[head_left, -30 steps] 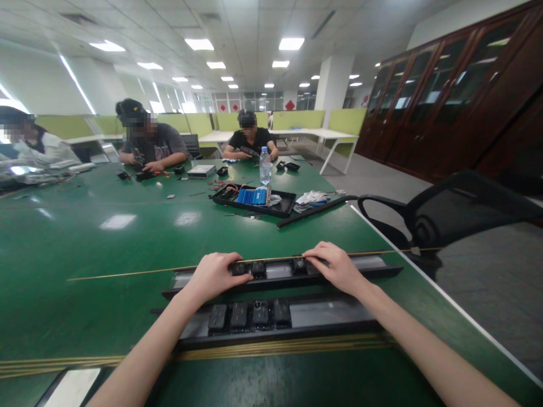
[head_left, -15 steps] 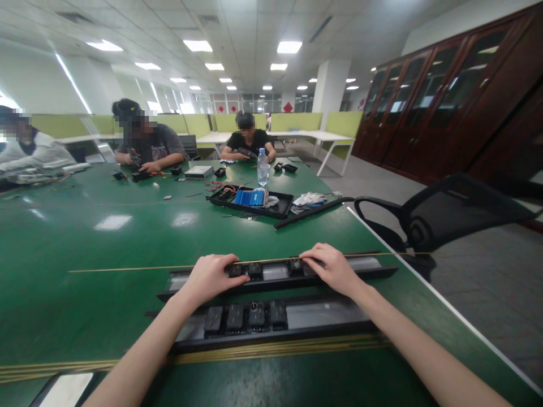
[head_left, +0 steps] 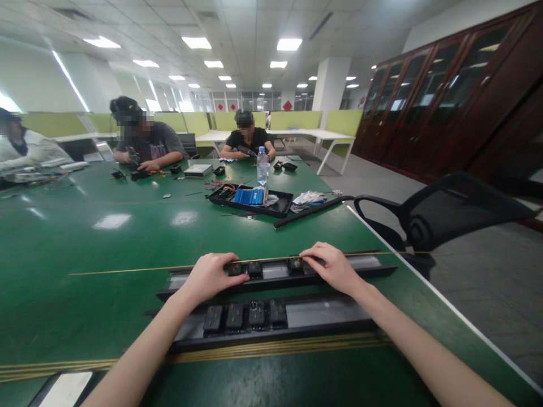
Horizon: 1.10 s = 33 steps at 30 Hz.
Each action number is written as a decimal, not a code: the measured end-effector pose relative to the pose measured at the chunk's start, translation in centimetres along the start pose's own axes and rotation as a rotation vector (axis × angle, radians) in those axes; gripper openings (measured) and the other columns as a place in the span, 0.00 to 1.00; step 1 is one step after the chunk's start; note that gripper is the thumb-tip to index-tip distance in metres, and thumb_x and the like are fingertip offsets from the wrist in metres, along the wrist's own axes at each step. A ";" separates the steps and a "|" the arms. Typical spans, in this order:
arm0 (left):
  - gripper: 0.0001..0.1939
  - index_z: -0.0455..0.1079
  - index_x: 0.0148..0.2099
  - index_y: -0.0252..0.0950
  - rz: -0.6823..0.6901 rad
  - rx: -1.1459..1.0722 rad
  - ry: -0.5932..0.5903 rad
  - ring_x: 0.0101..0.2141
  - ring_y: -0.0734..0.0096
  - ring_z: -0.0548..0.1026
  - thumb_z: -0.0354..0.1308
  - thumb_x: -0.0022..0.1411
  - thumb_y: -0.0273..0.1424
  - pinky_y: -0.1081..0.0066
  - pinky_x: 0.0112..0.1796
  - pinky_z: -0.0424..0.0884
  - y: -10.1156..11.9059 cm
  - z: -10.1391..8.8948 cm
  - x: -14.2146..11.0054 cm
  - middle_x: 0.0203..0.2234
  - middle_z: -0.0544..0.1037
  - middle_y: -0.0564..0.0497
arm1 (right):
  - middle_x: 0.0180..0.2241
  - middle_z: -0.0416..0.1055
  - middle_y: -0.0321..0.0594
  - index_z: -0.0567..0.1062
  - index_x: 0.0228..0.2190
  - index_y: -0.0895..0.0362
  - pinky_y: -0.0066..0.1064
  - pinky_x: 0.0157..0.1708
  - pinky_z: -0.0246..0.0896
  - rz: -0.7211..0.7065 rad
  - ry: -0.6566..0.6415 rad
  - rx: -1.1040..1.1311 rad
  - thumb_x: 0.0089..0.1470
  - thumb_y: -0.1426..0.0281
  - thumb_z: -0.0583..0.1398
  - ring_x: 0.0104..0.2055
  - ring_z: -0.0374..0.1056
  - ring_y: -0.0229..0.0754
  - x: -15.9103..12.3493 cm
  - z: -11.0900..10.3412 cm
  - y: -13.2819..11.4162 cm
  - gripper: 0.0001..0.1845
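Note:
A thin brass rod (head_left: 127,271) runs lengthwise over the far black rail (head_left: 271,285), sticking out well past both its ends. Small black socket blocks (head_left: 255,270) sit inside this rail. My left hand (head_left: 212,277) is closed round a block at the left, thumb on its near side and fingertips by the rod. At the right, my right hand (head_left: 333,265) pinches the rod beside another block (head_left: 294,264). Nearer to me lies a second black rail (head_left: 331,314) with several socket blocks (head_left: 235,317) in a row, between my forearms.
More brass rods (head_left: 254,351) lie along the near side. A phone-like device (head_left: 63,390) is at lower left. Beyond stand a black tray (head_left: 275,210) with a blue finned part (head_left: 249,196), gloves (head_left: 309,200) and a water bottle (head_left: 262,167). A chair (head_left: 445,209) stands right; co-workers sit across.
Both hands keep almost the same hold, and the rod and rails stay in place. The view has shifted only slightly.

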<state>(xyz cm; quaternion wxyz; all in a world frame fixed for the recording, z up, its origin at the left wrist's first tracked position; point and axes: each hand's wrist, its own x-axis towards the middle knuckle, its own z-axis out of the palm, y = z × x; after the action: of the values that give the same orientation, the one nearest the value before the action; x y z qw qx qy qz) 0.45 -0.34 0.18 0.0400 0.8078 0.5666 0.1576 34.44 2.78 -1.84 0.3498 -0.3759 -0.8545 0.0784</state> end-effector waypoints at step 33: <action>0.22 0.75 0.38 0.40 0.007 -0.054 0.011 0.32 0.62 0.79 0.60 0.55 0.53 0.71 0.33 0.67 -0.1 0.1 -0.1 0.30 0.82 0.50 | 0.33 0.76 0.40 0.80 0.33 0.52 0.35 0.38 0.68 0.143 -0.018 0.074 0.58 0.66 0.61 0.36 0.72 0.44 0.2 -0.9 0.0 0.07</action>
<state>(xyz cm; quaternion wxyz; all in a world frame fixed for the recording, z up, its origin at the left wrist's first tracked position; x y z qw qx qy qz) 0.35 -0.34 0.00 0.0582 0.8074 0.5596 0.1775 34.89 2.82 -1.06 0.3495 -0.4218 -0.8251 0.1382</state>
